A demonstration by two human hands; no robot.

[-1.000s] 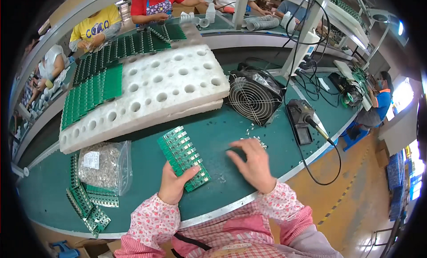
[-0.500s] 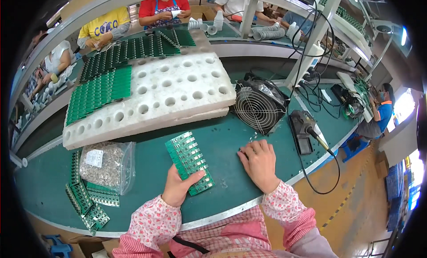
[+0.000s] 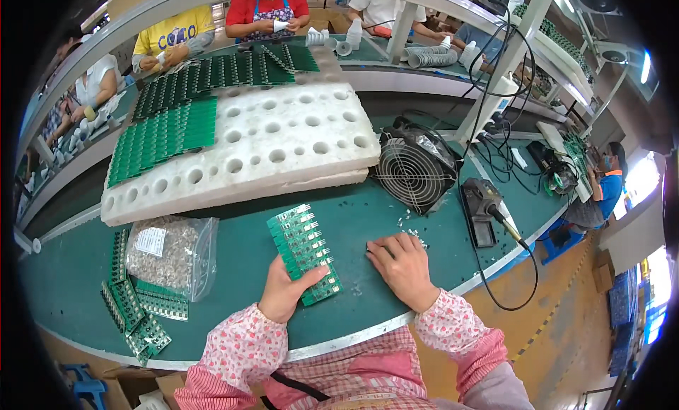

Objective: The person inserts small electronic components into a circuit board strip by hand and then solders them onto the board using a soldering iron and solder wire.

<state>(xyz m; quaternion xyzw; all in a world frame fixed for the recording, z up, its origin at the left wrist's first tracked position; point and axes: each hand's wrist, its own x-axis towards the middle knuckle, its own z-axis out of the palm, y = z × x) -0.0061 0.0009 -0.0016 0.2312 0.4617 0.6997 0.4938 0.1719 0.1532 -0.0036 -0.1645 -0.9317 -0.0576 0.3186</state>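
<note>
My left hand [image 3: 286,290] grips the lower left part of a green circuit board panel [image 3: 305,244], thumb on top. Rows of small parts run along the panel, which is tilted above the green bench. Just right of it, my right hand [image 3: 404,270] rests low over the bench with its fingers bent together. A small dark bit shows at its thumb and forefinger tips, too small to name. Several tiny white parts [image 3: 412,230] lie scattered beyond its knuckles.
A white foam block [image 3: 283,134] carrying green boards [image 3: 166,138] stands behind. A bag of small parts [image 3: 170,258] and loose boards [image 3: 134,311] lie left. Beyond my right hand are a fan [image 3: 414,173] and a soldering iron in its stand [image 3: 484,212]. Co-workers sit across.
My right hand has shifted left toward the panel, its fingers drawn closer together, uncovering more white parts. My left hand still holds the panel in nearly the same place.
</note>
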